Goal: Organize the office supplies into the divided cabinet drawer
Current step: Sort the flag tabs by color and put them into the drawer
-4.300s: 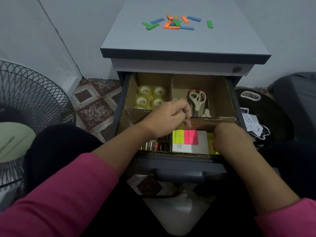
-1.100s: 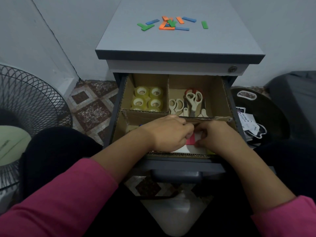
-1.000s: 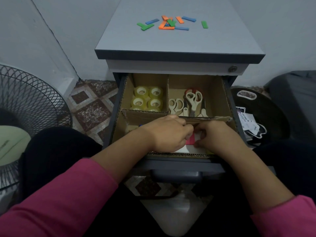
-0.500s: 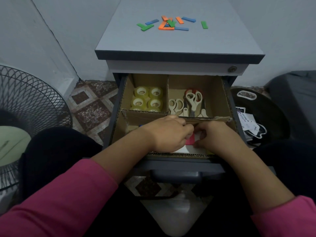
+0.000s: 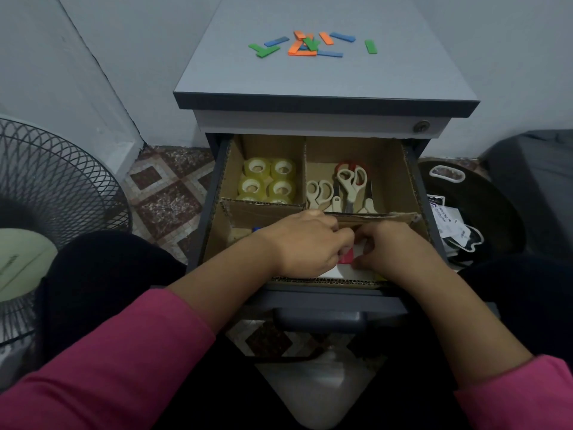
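I can make out only one bit of print: dark lettering on a white paper packet [image 5: 444, 216] lying to the right of the open drawer [image 5: 415, 181], on a dark round tray. The letters are too small and blurred for me to read. I also see faint marks on the fan's pale hub [image 5: 18, 262] at the left, equally unreadable.

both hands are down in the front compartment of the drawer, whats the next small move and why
Probably let go of the sticky-note pad and lift the left hand and right hand out toward the cabinet top. The pad already lies in its front section, while the coloured strips sit unsorted up there.
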{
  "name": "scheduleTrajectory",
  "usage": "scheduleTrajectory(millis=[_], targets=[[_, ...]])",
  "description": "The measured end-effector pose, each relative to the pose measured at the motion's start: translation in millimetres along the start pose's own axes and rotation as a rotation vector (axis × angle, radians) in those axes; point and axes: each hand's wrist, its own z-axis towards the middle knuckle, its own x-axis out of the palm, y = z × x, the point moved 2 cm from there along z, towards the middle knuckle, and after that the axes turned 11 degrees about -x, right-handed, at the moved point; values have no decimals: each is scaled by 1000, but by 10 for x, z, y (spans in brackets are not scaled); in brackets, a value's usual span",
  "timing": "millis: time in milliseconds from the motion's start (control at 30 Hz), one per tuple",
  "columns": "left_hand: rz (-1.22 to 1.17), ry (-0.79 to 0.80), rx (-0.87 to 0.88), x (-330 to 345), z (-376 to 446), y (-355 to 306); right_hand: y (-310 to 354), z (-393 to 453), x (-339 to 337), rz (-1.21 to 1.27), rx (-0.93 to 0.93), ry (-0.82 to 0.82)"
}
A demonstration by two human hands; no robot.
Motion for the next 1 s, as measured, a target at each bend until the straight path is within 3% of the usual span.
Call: scheduleTrajectory(millis=[1000], targets=[[-35, 4, 8, 39, 17, 32, 28, -21, -7, 34, -48, -16]])
